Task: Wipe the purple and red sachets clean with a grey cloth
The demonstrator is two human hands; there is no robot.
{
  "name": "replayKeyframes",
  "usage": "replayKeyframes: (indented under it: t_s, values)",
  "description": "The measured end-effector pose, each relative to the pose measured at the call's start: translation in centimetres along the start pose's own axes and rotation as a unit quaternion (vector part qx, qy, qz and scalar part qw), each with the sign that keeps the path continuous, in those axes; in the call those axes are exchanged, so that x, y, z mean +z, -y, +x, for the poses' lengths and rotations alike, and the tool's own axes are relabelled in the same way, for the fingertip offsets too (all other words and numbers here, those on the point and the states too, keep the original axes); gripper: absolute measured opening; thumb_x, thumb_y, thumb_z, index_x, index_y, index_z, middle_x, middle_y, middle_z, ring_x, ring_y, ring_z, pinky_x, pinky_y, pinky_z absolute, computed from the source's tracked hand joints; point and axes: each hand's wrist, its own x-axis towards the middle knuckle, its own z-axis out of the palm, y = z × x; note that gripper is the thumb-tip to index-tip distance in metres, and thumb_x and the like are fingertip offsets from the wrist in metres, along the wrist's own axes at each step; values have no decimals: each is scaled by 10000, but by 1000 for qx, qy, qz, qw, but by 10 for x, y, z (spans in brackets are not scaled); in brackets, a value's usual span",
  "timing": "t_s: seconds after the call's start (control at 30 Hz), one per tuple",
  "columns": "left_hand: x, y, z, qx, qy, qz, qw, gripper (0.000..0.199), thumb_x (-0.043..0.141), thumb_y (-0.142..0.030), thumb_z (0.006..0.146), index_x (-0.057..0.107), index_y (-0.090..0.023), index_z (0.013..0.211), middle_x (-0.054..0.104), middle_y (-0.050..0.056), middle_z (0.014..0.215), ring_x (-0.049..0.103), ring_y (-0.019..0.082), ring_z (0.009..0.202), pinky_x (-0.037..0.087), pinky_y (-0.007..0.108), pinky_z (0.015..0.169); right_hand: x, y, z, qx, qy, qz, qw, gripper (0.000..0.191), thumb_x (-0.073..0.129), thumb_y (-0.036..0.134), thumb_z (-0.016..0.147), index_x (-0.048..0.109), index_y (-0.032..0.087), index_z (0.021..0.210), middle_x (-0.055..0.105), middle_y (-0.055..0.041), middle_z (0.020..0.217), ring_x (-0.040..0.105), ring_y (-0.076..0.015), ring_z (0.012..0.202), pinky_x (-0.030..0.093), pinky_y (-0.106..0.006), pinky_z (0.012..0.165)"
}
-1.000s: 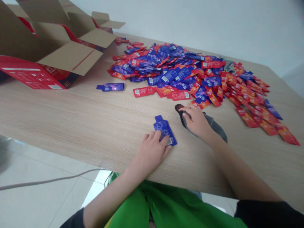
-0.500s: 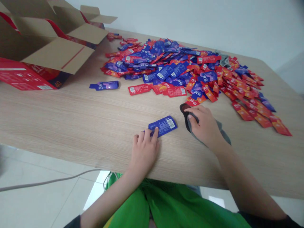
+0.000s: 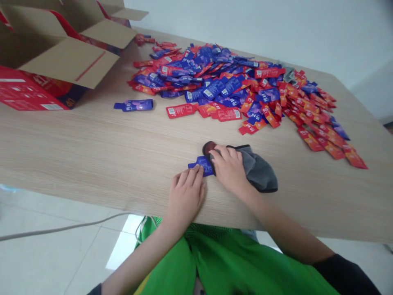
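Sachet (image 3: pixel 206 166), blue plastic, is being pinned by unclenched left hand (image 3: pixel 186 196), grey cloth (image 3: pixel 259 170) gripped by right hand (image 3: pixel 229 169). Red-blue sachets (image 3: pixel 215 88) are being left heaped.

Left hand (image 3: pixel 186 190): placed palm down, just below the centre of the frame; fingers bent forward side by side, thumb laid apart. Right hand (image 3: pixel 229 166): set slightly higher and to the right, back turned upward, fingers curled in a grip. Left forearm (image 3: pixel 144 254): bared, angled from lower left. Right forearm (image 3: pixel 285 223): bared, extended from lower right.
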Motion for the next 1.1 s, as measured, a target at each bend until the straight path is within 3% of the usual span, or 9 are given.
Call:
replayKeyframes:
  t_s: [0.23, 0.33, 0.4, 0.47, 0.53, 0.73, 0.9, 1.0, 1.1]
  values:
    - [0, 1, 3, -2, 7, -22, 1000, 431, 498, -267, 972, 567, -132, 1375, 640, 119, 1374, 593, 279, 1163, 439, 460, 955, -8, -34, 3, 63, 12, 0, 998, 374, 420, 183, 972, 655, 191, 1262, 609, -127, 1259, 512, -294, 1017, 422, -430, 827]
    - [0, 1, 4, -3, -3, -21, 1000, 419, 501, -254, 969, 580, -141, 1364, 649, 118, 1361, 594, 282, 1168, 446, 466, 958, -15, -20, 13, 58, -22, 29, 998, 372, 404, 145, 967, 672, 195, 1219, 627, -118, 1190, 522, -274, 1018, 415, -410, 848]
    - [1, 1, 4, -6, -9, -15, 1000, 392, 501, -251, 971, 607, -152, 1335, 658, 114, 1348, 595, 282, 1172, 447, 461, 963, -16, -3, 13, 6, -31, 37, 999, 361, 415, 157, 974, 661, 218, 1230, 621, -106, 1213, 515, -268, 1040, 403, -402, 852]
    - [2, 1, 2, -10, -13, -5, 1000, 355, 502, -248, 971, 645, -156, 1282, 672, 110, 1328, 594, 284, 1177, 447, 456, 967, -12, 11, 7, -62, -8, 32, 998, 342, 444, 179, 975, 646, 238, 1245, 613, -96, 1247, 506, -265, 1032, 394, -398, 828]
    - [4, 1, 0, -10, -11, 1, 1000, 350, 506, -235, 965, 651, -157, 1275, 674, 99, 1331, 591, 283, 1182, 447, 450, 968, -6, 15, -1, -75, 10, 16, 997, 330, 457, 208, 980, 634, 251, 1254, 608, -90, 1262, 498, -265, 1004, 389, -403, 807]
    - [-5, 3, 10, -28, 70, -7, 997, 421, 472, -190, 971, 575, -196, 1379, 639, 78, 1383, 584, 266, 1196, 456, 444, 961, 2, -35, -13, 48, 0, -9, 999, 342, 443, 182, 971, 641, 241, 1244, 608, -113, 1233, 505, -273, 1005, 417, -400, 830]
    - [-30, 7, 53, -75, 175, -29, 981, 354, 385, -337, 1028, 715, -239, 1107, 675, 79, 1236, 598, 267, 1144, 471, 439, 939, -4, -76, -15, 112, 12, -5, 994, 328, 432, 195, 969, 679, 245, 1178, 644, -105, 1189, 561, -259, 1011, 444, -417, 861]
    - [-33, 6, 78, -100, 163, -18, 981, 334, 549, -402, 953, 661, -207, 1199, 630, 131, 1282, 560, 328, 1208, 449, 491, 975, -8, -82, -16, 106, 21, 57, 992, 323, 419, 298, 995, 697, 301, 1159, 646, -75, 1270, 567, -269, 1141, 431, -482, 931]
    - [-25, 3, 89, -112, 156, -18, 981, 489, 720, -356, 809, 608, -150, 1239, 604, 191, 1298, 545, 377, 1228, 449, 524, 975, -18, -83, -15, 94, 10, 119, 988, 320, 427, 375, 993, 729, 349, 1096, 596, -51, 1391, 515, -294, 1279, 374, -585, 1012]
